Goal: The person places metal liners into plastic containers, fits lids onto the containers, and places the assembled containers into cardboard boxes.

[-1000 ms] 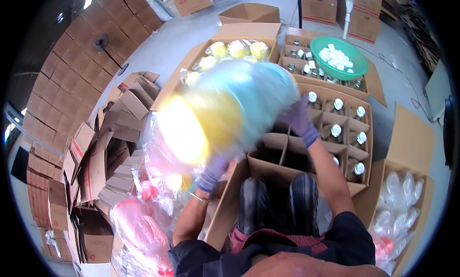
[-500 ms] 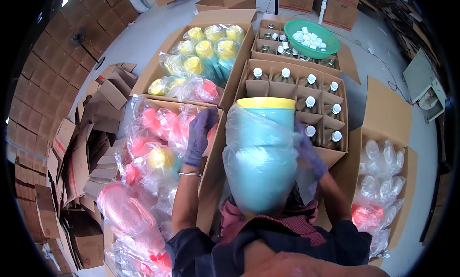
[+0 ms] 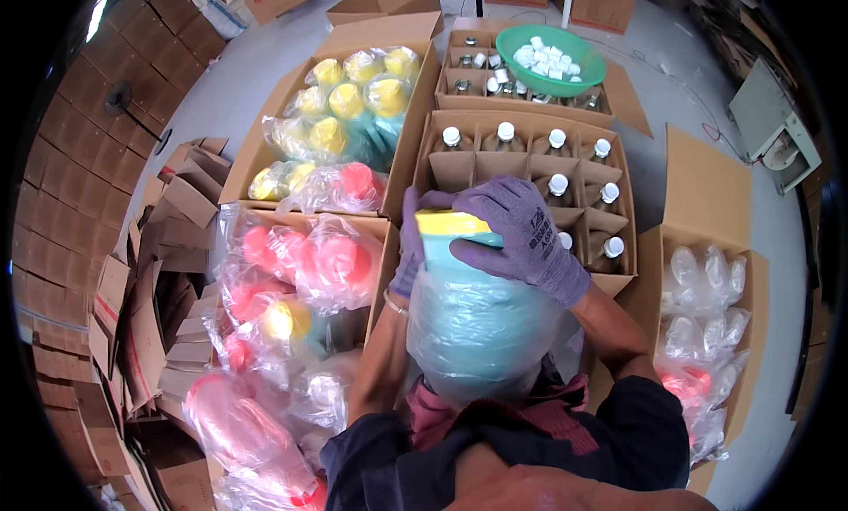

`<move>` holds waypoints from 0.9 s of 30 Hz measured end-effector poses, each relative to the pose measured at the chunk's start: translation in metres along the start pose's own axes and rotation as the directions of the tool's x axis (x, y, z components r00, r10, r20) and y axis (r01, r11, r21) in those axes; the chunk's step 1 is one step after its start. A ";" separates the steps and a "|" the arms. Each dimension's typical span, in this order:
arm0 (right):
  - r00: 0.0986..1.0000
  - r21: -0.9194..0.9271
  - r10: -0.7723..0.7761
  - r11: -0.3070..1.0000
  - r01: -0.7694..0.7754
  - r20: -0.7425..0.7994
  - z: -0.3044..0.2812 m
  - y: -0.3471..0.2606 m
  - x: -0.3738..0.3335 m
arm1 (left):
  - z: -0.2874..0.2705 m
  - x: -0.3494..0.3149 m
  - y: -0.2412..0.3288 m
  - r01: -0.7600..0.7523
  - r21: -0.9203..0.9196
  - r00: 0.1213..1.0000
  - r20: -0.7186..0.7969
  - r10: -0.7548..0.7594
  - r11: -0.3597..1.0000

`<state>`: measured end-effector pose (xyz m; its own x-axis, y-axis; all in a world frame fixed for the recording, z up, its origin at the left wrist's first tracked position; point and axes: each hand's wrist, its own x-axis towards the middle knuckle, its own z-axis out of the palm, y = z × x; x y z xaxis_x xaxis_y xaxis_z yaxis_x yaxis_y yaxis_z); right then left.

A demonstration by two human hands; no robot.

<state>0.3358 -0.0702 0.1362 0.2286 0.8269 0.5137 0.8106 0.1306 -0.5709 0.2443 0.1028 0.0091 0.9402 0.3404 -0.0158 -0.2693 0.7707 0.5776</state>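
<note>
Upright in front of my torso is a teal bundle (image 3: 477, 325) with a yellow top edge, wrapped in a clear plastic bag; its exact kind I cannot make out. My left hand (image 3: 409, 246) presses against its upper left side, with fingers reaching behind the yellow edge. Over the upper right of the bundle curls my right hand (image 3: 521, 233), its fingers bent across the top and front. Both hands wear purple-grey gloves. Just beyond stands a divided carton (image 3: 450, 171) of clear bottles with white caps (image 3: 556, 184).
Bagged yellow-and-teal items (image 3: 344, 100) fill a carton at the far left. Nearer on the left, another carton holds bagged pink items (image 3: 344, 259). A green basin (image 3: 508, 56) of white caps rests on a bottle carton. Clear bagged pieces (image 3: 707, 325) sit in a carton at right.
My left hand has come right from over the pink items onto the bundle. The right hand has moved up from its side to its top. The bundle's yellow top looks narrower.
</note>
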 end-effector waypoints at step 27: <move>0.998 0.887 0.062 0.462 -0.019 -0.011 0.050 0.140 -0.004 | 0.058 -0.034 0.084 -0.455 0.803 0.779 0.568 0.266 -0.385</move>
<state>0.4211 -0.0280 0.0225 0.2845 0.8275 0.4840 -0.1080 0.5293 -0.8415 0.2022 0.1247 0.1059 0.7789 0.1640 0.6054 -0.1564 -0.8839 0.4407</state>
